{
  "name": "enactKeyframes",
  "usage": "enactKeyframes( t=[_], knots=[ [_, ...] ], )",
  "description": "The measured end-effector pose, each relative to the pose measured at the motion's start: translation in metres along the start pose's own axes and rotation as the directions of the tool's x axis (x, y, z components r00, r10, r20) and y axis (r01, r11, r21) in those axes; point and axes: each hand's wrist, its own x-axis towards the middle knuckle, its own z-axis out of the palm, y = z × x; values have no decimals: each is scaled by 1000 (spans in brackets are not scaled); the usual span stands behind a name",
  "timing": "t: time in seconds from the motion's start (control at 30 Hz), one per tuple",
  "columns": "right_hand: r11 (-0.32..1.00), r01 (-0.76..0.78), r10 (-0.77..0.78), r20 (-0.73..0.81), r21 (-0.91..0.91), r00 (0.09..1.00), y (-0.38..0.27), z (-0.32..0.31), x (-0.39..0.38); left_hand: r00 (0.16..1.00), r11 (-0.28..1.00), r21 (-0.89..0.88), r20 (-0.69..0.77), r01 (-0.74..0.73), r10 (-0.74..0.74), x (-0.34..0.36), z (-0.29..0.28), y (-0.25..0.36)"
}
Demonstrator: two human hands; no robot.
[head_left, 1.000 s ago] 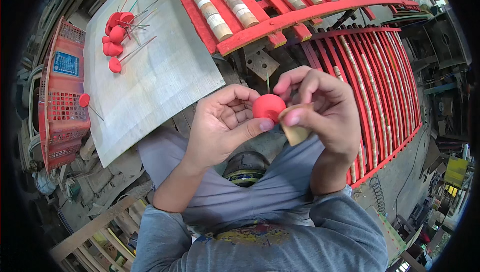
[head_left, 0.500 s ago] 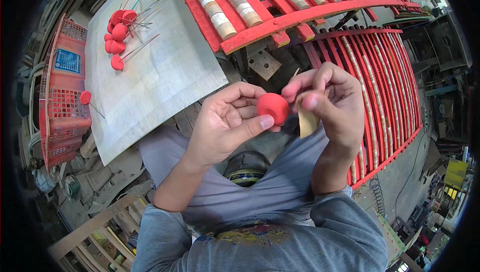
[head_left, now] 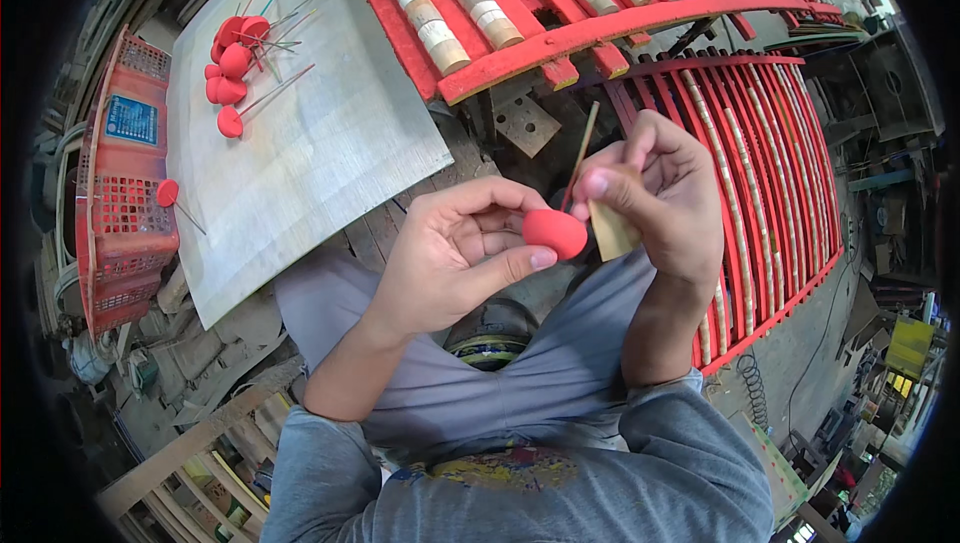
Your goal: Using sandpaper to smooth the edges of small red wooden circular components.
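Observation:
In front of my lap, my left hand pinches a red dome-shaped piece between thumb and fingers. A thin stick rises from behind the piece, its lower part reddish and its upper part bare. My right hand is closed on a folded tan sheet of sandpaper, which hangs below its fingers right beside the red piece. Those right fingertips are also close to the stick; whether they touch it I cannot make out. Several similar red pieces on sticks lie on the pale board to the left.
A red plastic basket stands at the far left, with one red piece on a stick at its edge. Red racks holding rows of striped rods fill the upper right. A block with holes lies beyond my hands.
The red piece has turned, so its rounded side now shows and the stick stands up behind it. My right hand has shifted slightly, still with the sandpaper.

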Motion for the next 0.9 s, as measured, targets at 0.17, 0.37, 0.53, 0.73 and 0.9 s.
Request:
enactKeyframes(
  t=[0.17, 0.37, 0.53, 0.73, 0.9],
  knots=[
    [996, 81, -84, 107, 31, 991, -1, -2, -5, 999, 992, -119, -11, 39, -41, 0, 3, 2],
    [958, 17, 13, 101, -285, 995, 7, 12, -12, 993, 971, 207, 10, -116, 117, -2, 0, -1],
    [976, -3, 5, 9, -218, 1000, 5, 1, -8, 997, 989, 129, 29, -69, 66, 0, 2, -4],
    [1000, 6, -7, 40, 18, 999, -5, -9, -7, 997, 997, -36, -31, -69, 68, -2, 5, -4],
    [913, 173, -89, 235, -368, 968, 1, 1, -10, 994, 991, 76, -27, -106, 109, -2, 4, -4]
  ],
)
